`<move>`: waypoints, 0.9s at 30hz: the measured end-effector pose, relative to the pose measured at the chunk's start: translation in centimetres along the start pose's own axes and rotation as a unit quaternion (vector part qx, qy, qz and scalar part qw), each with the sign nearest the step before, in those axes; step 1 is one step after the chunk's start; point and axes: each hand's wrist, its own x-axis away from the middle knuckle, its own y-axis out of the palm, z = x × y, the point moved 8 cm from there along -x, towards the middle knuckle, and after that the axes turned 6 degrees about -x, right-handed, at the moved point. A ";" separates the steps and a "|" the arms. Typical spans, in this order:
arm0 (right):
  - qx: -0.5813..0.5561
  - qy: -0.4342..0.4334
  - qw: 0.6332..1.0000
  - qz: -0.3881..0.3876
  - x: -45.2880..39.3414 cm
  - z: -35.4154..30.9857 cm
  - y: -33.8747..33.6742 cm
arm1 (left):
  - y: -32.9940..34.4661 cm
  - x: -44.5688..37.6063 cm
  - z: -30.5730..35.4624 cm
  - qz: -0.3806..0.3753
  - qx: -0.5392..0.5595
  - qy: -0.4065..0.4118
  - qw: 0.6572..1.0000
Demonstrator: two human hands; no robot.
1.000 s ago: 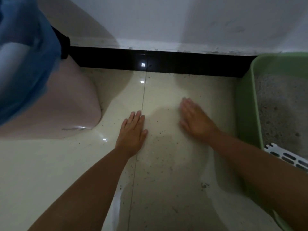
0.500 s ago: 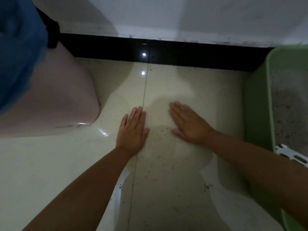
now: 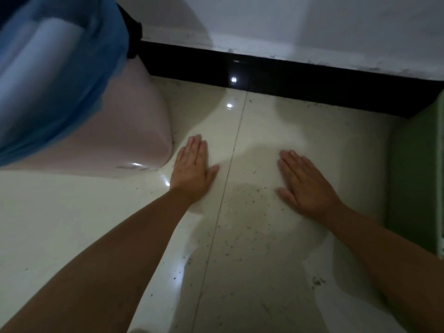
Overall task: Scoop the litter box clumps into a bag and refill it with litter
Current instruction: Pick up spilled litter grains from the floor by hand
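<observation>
On the gritty floor (image 3: 252,236), left hand (image 3: 192,171) and right hand (image 3: 305,186) lie flat, fingers straight, empty; the green litter box (image 3: 415,179) looks stiff, best gripped by its rim.

Domestic interior, floor level: glossy cream floor tiles (image 3: 276,121) meeting a black skirting (image 3: 288,78) below a white wall (image 3: 288,22); green litter box (image 3: 415,179) and pink lined bin (image 3: 134,131) alongside.
</observation>
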 end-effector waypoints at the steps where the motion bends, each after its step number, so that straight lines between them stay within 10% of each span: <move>1: 0.003 -0.007 1.000 0.014 0.0 0.0 0.0 | 0.0 0.0 0.3 -0.002 -0.004 0.006 1.000; 14: -0.008 -0.044 0.997 0.065 0.0 -0.5 -1.1 | 1.9 5.2 10.2 -0.059 0.000 0.314 0.948; 21: 0.033 -0.110 0.993 -0.003 -3.2 -5.0 0.7 | 1.3 7.9 1.2 0.057 0.010 0.152 0.987; 27: 0.037 -0.243 0.966 -0.075 -1.8 -11.6 3.8 | 3.4 12.1 -6.6 0.011 0.061 -0.042 0.997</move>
